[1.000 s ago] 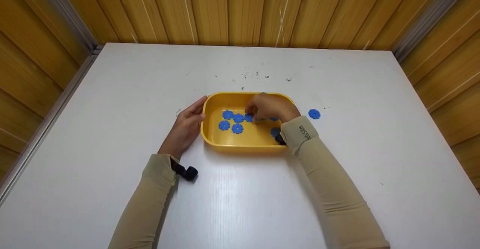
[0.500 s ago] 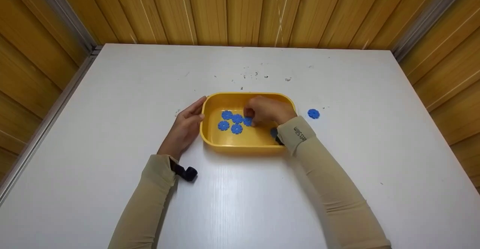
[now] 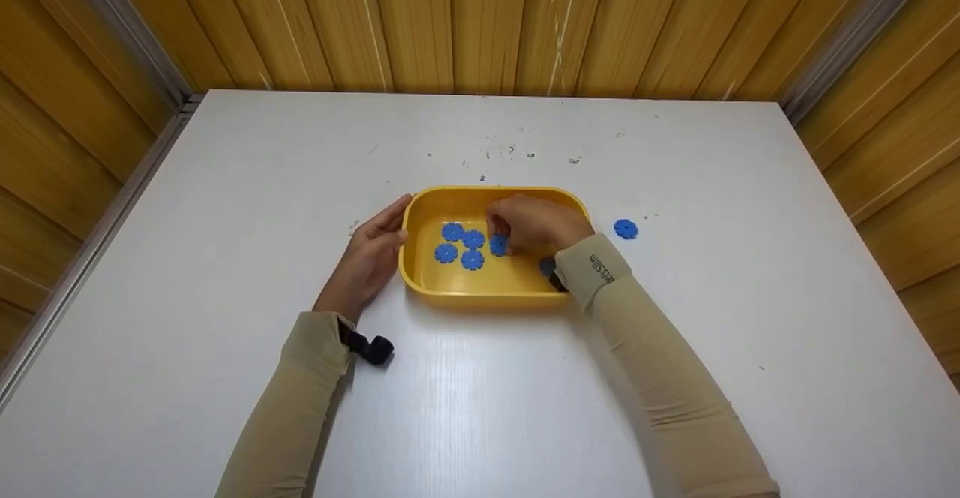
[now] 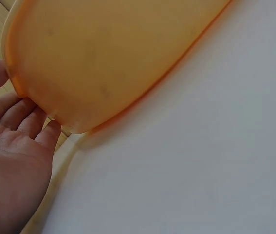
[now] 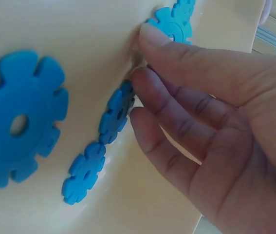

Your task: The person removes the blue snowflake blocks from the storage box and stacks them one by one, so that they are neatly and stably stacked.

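A yellow plastic tray [image 3: 487,298] holds several blue notched interlocking discs, round toy pieces with a small centre hole. My left hand [image 3: 373,253] rests against the tray's left end, thumb near the rim, fingers along the outer wall. In the left wrist view, these fingers [image 4: 28,117] touch the tray's edge. Inside the tray, my right hand [image 3: 531,222] pinches a tilted blue disc [image 3: 498,244] between thumb and fingers. The right wrist view shows that disc partly behind the thumb [image 5: 155,36], with other discs [image 5: 84,173] below the fingers.
A group of blue discs [image 3: 472,259] lies flat in the tray's left half. Another disc [image 3: 548,266] sits partly under my right cuff. One loose disc [image 3: 625,229] lies on the white table [image 3: 480,408], right of the tray. Wooden panels [image 3: 480,25] stand behind the table.
The disc at my right fingertips has tilted and come away slightly from the disc to its left. My right hand has shifted a little left; my left hand stays at the tray.
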`<action>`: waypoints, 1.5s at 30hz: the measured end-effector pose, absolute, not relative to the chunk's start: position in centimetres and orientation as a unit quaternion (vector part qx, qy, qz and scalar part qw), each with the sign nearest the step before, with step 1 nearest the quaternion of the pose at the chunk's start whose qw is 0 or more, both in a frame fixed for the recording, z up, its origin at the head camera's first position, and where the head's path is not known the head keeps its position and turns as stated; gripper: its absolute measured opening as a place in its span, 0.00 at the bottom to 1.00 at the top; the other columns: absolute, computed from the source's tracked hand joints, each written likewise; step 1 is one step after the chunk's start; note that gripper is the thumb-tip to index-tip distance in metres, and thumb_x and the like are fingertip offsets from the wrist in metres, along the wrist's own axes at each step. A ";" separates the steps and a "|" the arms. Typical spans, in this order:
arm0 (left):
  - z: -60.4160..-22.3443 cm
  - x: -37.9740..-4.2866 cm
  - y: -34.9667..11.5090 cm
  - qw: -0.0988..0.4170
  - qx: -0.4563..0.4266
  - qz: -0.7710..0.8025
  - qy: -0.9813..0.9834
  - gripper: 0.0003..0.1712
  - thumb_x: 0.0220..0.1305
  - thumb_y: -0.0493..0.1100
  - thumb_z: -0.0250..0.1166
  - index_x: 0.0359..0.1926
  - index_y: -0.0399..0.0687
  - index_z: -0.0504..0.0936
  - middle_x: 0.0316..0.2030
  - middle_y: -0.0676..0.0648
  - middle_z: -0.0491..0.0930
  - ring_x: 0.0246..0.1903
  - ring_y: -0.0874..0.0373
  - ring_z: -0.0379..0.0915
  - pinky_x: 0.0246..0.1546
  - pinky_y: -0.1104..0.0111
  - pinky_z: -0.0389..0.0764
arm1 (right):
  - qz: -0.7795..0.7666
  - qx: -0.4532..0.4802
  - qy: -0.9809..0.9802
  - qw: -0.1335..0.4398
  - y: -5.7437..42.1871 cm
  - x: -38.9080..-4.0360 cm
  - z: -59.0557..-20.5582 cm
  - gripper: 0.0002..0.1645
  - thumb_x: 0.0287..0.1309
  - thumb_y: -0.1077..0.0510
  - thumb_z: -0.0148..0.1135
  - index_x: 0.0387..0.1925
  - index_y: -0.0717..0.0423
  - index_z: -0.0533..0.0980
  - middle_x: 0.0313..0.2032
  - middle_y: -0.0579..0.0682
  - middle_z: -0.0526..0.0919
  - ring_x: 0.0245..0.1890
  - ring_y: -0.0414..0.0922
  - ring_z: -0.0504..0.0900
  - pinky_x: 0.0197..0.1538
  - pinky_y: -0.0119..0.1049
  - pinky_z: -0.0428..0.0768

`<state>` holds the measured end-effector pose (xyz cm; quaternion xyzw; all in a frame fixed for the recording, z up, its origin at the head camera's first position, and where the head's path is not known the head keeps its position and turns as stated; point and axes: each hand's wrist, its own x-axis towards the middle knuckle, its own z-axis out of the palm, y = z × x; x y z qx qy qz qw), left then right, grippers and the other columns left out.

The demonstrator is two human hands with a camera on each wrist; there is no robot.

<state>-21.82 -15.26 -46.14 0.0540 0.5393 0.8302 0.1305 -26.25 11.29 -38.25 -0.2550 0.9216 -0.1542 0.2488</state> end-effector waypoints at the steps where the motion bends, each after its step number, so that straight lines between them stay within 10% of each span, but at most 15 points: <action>1: -46.1 -21.8 -15.2 0.130 0.054 0.830 0.540 0.37 0.71 0.26 0.49 0.79 0.42 0.56 0.81 0.48 0.54 0.81 0.56 0.47 0.80 0.64 0.54 | -0.157 -0.258 0.920 0.249 11.3 -26.3 -38.2 0.13 0.59 0.67 0.70 0.41 0.54 0.75 0.35 0.49 0.75 0.41 0.48 0.75 0.46 0.35 0.73; 45: -45.9 -21.5 -15.4 0.132 0.066 0.827 0.542 0.37 0.72 0.28 0.49 0.80 0.42 0.55 0.81 0.48 0.55 0.80 0.58 0.49 0.78 0.67 0.58 | -0.202 -0.277 0.908 0.239 13.5 -26.0 -34.5 0.06 0.66 0.66 0.63 0.43 0.57 0.80 0.40 0.53 0.82 0.37 0.46 0.76 0.43 0.34 0.78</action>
